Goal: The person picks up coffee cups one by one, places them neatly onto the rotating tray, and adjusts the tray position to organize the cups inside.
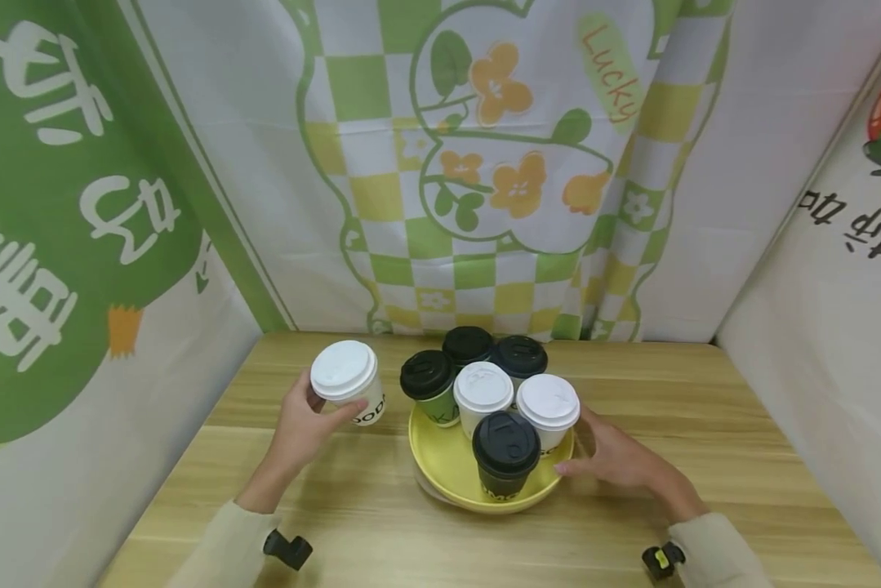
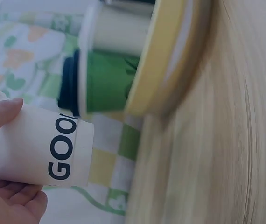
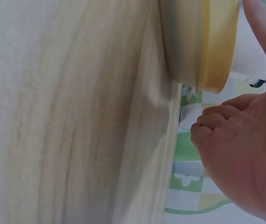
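My left hand (image 1: 304, 425) grips a white paper cup (image 1: 370, 400) with a white lid and dark lettering, left of the yellow bowl (image 1: 440, 469). In the left wrist view, this cup (image 2: 35, 144) hangs above the tabletop, its base apart from the wood. My right hand (image 1: 620, 453) is at the bowl's right side, beside a white-lidded cup (image 1: 550, 404). Its thumb is spread from the fingers, which are partly hidden behind that cup. The right wrist view shows the hand (image 3: 245, 144) near the bowl's rim; contact with the cup is unclear.
Several lidded cups stand in the bowl: a green one (image 1: 440, 408) with a black lid, a white one (image 1: 482, 392), a dark one (image 1: 506, 453) in front, and black lids (image 1: 468, 345) behind. Printed curtains (image 1: 484, 163) enclose the wooden table (image 1: 322, 523).
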`<control>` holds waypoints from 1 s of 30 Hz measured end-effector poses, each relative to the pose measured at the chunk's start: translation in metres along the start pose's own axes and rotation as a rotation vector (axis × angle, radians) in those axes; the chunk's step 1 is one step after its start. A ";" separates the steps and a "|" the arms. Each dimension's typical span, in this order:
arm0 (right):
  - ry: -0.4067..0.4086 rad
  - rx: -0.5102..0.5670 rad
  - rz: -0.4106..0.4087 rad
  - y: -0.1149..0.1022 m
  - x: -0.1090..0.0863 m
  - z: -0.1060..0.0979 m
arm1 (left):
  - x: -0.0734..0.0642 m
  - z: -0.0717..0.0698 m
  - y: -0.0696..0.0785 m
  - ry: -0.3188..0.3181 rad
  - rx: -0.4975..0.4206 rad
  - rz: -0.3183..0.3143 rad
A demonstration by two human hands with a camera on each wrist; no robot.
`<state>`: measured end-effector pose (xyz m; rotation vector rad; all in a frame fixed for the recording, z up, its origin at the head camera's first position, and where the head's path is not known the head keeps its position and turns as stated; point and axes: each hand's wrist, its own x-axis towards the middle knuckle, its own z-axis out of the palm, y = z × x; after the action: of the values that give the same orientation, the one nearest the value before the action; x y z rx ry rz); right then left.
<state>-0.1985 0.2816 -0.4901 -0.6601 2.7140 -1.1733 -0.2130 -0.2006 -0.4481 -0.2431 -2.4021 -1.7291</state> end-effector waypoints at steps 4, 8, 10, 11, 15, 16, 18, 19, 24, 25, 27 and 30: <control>-0.026 0.040 -0.010 0.000 0.001 0.000 | -0.014 0.005 0.011 -0.013 -0.017 -0.012; -0.046 0.053 -0.011 -0.001 0.001 0.001 | -0.026 0.018 0.018 -0.050 -0.065 -0.040; -0.043 0.033 -0.009 -0.002 0.000 0.002 | -0.030 0.025 0.021 -0.066 -0.094 -0.049; -0.042 0.027 0.001 -0.002 0.000 0.003 | -0.032 0.028 0.022 -0.069 -0.109 -0.051; -0.046 0.021 0.059 -0.004 -0.002 0.005 | -0.036 0.039 0.026 -0.072 -0.160 -0.038; -0.048 0.020 0.075 -0.004 -0.003 0.007 | -0.037 0.042 0.026 -0.072 -0.172 -0.033; -0.045 0.024 0.096 -0.006 -0.004 0.009 | -0.037 0.047 0.027 -0.074 -0.190 -0.025; -0.041 0.025 0.096 -0.007 -0.004 0.010 | -0.038 0.049 0.027 -0.076 -0.198 -0.024; -0.009 0.036 0.041 -0.010 -0.007 0.016 | -0.037 0.061 0.025 -0.082 -0.218 -0.024; -0.002 0.037 0.032 -0.011 -0.007 0.017 | -0.037 0.063 0.025 -0.082 -0.219 -0.029; 0.015 0.041 0.015 -0.014 -0.009 0.020 | -0.035 0.068 0.024 -0.076 -0.219 -0.037; 0.041 0.052 0.000 -0.020 -0.013 0.025 | -0.033 0.073 0.022 -0.072 -0.216 -0.050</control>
<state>-0.1729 0.2581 -0.4937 -0.6364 2.7065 -1.2666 -0.1789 -0.1254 -0.4578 -0.2806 -2.2868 -2.0372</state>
